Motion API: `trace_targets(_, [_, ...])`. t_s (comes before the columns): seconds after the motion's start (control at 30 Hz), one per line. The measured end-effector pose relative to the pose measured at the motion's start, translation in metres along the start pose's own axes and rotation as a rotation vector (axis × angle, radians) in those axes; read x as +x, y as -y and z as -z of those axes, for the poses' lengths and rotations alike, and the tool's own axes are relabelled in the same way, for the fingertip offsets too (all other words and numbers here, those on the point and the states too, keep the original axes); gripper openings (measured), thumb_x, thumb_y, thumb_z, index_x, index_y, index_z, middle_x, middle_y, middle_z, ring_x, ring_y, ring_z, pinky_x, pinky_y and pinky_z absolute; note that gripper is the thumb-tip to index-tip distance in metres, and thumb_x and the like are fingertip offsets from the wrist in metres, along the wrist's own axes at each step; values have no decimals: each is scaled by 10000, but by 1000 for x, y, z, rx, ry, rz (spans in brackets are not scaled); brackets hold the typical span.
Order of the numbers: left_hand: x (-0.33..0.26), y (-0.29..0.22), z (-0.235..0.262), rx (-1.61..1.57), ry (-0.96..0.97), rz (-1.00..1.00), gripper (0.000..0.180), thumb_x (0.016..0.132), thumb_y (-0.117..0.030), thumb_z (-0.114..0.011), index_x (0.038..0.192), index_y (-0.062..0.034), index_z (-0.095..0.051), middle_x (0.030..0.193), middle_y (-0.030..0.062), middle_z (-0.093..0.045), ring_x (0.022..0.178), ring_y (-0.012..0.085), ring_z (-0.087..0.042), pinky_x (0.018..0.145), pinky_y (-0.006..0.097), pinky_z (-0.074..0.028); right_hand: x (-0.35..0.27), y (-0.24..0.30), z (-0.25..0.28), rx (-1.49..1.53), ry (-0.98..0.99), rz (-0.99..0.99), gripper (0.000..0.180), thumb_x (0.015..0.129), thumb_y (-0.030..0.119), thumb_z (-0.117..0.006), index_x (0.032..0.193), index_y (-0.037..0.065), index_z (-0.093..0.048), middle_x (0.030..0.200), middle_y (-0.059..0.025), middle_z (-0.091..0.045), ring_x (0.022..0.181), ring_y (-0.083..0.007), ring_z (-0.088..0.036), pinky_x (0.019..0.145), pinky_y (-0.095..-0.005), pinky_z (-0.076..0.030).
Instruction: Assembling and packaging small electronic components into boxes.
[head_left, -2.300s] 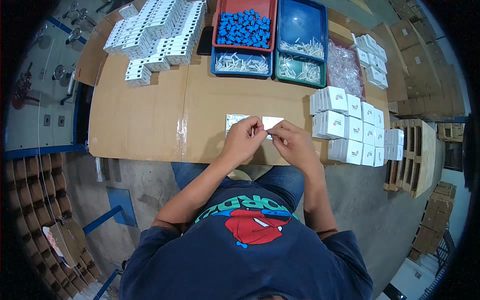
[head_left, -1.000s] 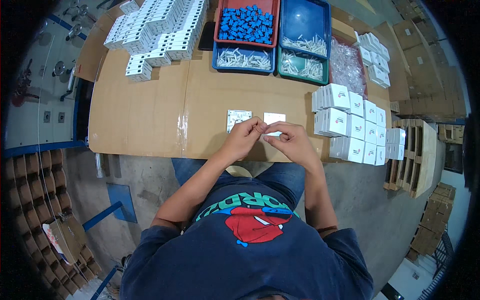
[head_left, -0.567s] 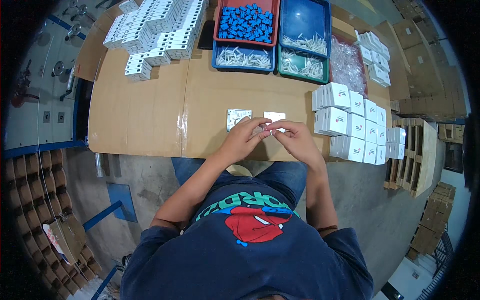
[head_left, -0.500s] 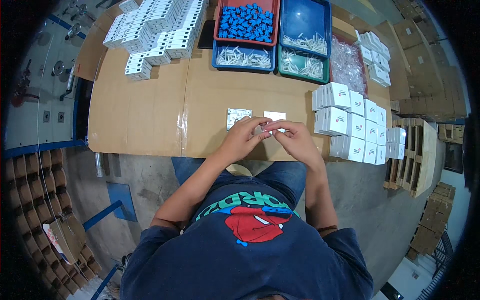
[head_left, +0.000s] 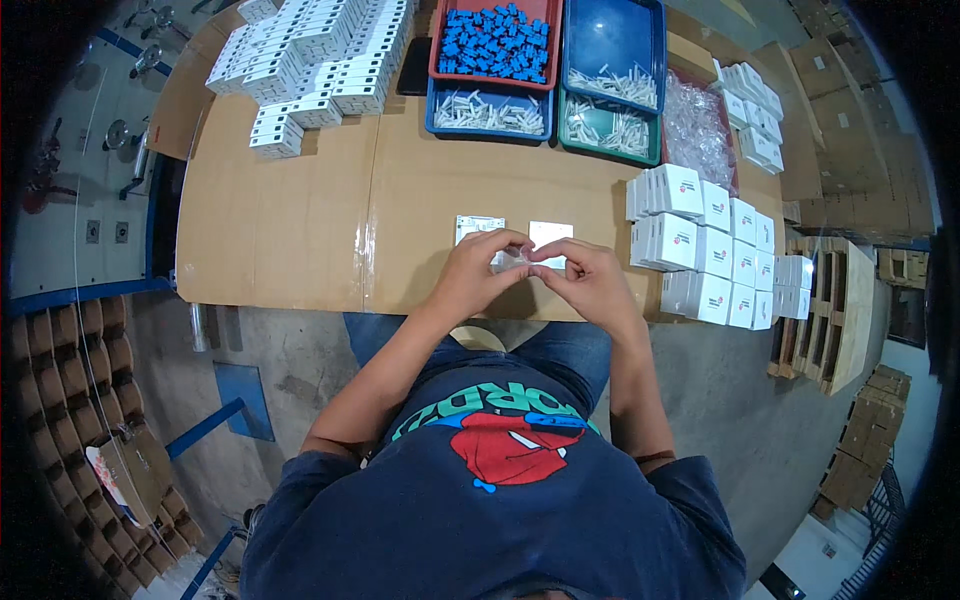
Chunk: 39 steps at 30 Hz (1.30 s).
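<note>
Both hands meeting at frame center over the cardboard-covered table [head_left: 300,230]: left hand [head_left: 478,272] and right hand [head_left: 590,278] are pinching a small clear packet [head_left: 518,262] between fingertips, fingers curled nearly closed around it. Packet contents too small to tell. Two white plates [head_left: 480,228] lying flat just above the hands. Looks like a bag-handling step, prob sealing or opening it. Next move needs a steady two-finger grip w/o dropping contents. White boxes [head_left: 700,250] stacked at right, bins of parts [head_left: 490,60] at top.

Trays [head_left: 490,112] behind plates [head_left: 480,228], boxes [head_left: 700,250] right.
</note>
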<state>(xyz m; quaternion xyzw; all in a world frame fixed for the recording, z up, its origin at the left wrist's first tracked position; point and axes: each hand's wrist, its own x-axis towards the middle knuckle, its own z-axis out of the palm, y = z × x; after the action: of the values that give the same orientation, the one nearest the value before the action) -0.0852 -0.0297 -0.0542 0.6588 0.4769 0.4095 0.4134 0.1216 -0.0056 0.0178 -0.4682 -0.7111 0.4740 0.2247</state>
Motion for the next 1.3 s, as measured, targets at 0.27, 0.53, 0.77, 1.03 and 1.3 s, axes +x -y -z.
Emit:
trace_targets(0.27, [-5,-6,-5,-67,-42,93,322,863,-242,-800,1100,-48,-699,992,117,-728,953,271,-705,846,374,-538,15,-23,12,121,-114,-151,181,930,96,-702,1092,21,-727,840,-76,-718,593,-51,-542,539,-229,-427])
trace_targets(0.53, [-47,15,-6,-3,21,167,350,858,-236,-821,1117,-36,-698,943,111,-712,856,217,-688,771,351,-542,141,-116,64,-426,-385,-197,238,883,158,-678,1067,20,-737,917,-191,-742,878,-320,-735,794,-397,-561])
trace_targets(0.77, [-54,14,0,4,71,162,398,841,-183,-832,1176,-29,-682,1038,125,-692,837,215,-679,752,343,-547,214,-181,95,-652,-413,-216,280,806,205,-758,1054,75,-740,1042,-211,-731,1016,-385,-694,875,-460,-560])
trace_targets(1.03, [-61,22,15,41,-22,233,452,810,-182,-855,1200,-33,-682,1013,129,-717,944,234,-710,852,348,-558,233,-208,88,-723,-459,-179,278,774,181,-791,1004,65,-688,978,-185,-697,1010,-385,-673,861,-483,-545])
trace_targets(1.3, [-58,22,14,10,-11,228,413,831,-177,-839,1183,-33,-679,1040,128,-724,967,237,-712,862,351,-556,241,-215,116,-642,-575,-201,132,803,134,-699,923,82,-707,902,-223,-720,891,-416,-695,781,-501,-553])
